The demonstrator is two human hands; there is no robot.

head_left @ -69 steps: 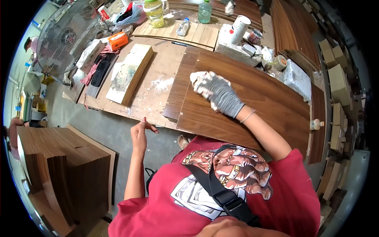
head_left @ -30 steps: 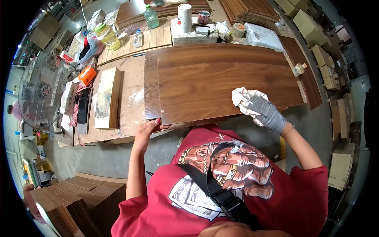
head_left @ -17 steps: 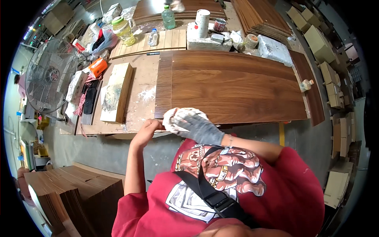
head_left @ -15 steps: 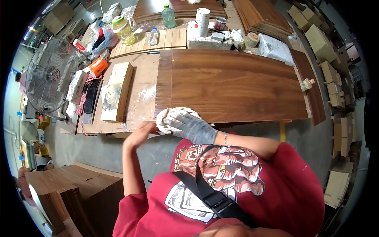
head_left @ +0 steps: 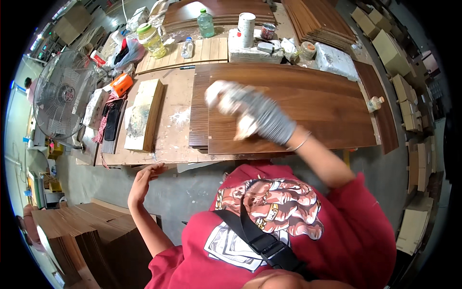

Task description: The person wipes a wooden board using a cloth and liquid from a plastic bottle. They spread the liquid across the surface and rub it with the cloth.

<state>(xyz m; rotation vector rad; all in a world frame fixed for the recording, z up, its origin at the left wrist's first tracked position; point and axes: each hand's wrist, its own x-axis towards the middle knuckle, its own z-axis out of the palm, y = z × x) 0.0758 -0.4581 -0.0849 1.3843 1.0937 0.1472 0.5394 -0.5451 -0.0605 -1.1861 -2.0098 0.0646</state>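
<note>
My right hand (head_left: 269, 118), in a grey glove, presses a crumpled whitish rag (head_left: 246, 127) on the left part of a dark brown wood-grain board (head_left: 317, 103). Motion blurs both the rag and the glove. The board tops a stack of similar boards, whose left edges stick out a little beneath it. Bare and holding nothing, my left hand (head_left: 144, 179) hangs just off the table's front edge, its fingers stretched out.
Left of the boards lie a pale wood block (head_left: 143, 115), a dark phone (head_left: 113, 118) and an orange pack (head_left: 121, 85). A caged fan (head_left: 65, 94) stands at far left. Bottles, a white cylinder (head_left: 247, 30) and wrapped bundles line the back. Cardboard (head_left: 91, 224) is stacked at lower left.
My right hand has swept the rag away from the board's near left corner, further back and right. My left hand has drawn back off the table edge, toward the left.
</note>
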